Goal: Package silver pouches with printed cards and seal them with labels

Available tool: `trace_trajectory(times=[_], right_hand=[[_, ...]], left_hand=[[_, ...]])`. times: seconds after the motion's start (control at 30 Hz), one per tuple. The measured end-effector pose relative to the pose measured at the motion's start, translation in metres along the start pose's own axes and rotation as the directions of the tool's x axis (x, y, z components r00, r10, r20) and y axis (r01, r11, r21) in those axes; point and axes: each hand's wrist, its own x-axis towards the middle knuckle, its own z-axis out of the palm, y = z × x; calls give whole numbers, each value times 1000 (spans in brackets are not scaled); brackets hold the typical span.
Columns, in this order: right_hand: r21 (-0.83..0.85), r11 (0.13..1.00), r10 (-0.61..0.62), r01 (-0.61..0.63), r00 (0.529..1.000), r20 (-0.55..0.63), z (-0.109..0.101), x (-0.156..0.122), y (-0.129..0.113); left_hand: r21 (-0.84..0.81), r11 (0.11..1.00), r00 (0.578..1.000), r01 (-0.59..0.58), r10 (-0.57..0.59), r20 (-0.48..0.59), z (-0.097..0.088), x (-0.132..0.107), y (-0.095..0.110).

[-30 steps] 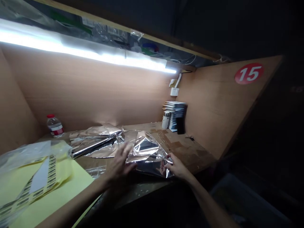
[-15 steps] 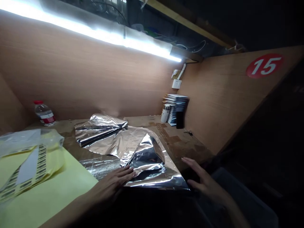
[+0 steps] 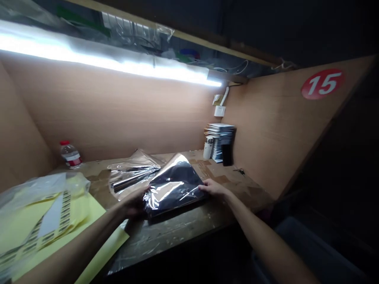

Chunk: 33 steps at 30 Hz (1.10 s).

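A sheet of shiny silver foil [image 3: 174, 185] is bent over in front of me, with its near part raised off the table. My right hand [image 3: 216, 187] pinches its right edge between thumb and fingers. At the left edge, my left hand [image 3: 136, 203] is closed on the foil; its fingers are dark and partly hidden. Behind and to the left, more crumpled foil [image 3: 133, 169] lies gathered in pleats on the tabletop. Whether both parts are one piece, I cannot tell.
Yellow sheets [image 3: 97, 209] and clear plastic [image 3: 38, 183] lie at the left. A water bottle [image 3: 71, 156] stands behind them. Toward the back right are a white flask [image 3: 208, 148], a stack of thin packets [image 3: 220, 132] and a black phone-like object [image 3: 227, 154]. Partition walls enclose the table [image 3: 177, 236].
Both hands have gone from lying flat or hovering near the foil to gripping its sides. The foil's near part has been lifted and drawn up away from the front edge. The view has shifted.
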Motion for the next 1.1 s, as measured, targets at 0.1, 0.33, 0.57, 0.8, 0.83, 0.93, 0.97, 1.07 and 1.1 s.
trace_trajectory(times=[0.1,0.33,0.57,0.8,0.83,0.93,0.97,1.07,1.1], right_hand=[[-142,986,67,-84,990,-121,7,21,-1],[-444,859,97,-255,932,-348,33,2,-25],[-696,718,-265,-8,921,-284,77,16,-62],[-620,784,-27,27,1000,9,94,70,-52],[-622,782,-38,39,999,15,89,71,-50],[-619,782,-9,-76,991,-132,59,52,-38],[-592,787,33,-174,970,-242,48,40,-31],[-384,833,282,-398,903,-325,21,-12,1],[-304,880,292,-365,921,-260,15,-32,12]], left_hand=[[149,982,987,-116,130,-92,1,6,6],[925,227,895,-304,402,195,43,19,-25],[971,101,925,-217,340,171,59,17,-59],[978,32,947,-204,261,189,61,-23,-64],[977,29,944,-209,266,195,60,-27,-67],[966,62,925,-251,308,221,54,-35,-85],[957,85,914,-278,328,237,52,-38,-93],[900,135,854,-415,398,334,54,-47,-119],[878,146,835,-456,412,365,56,-50,-126]])
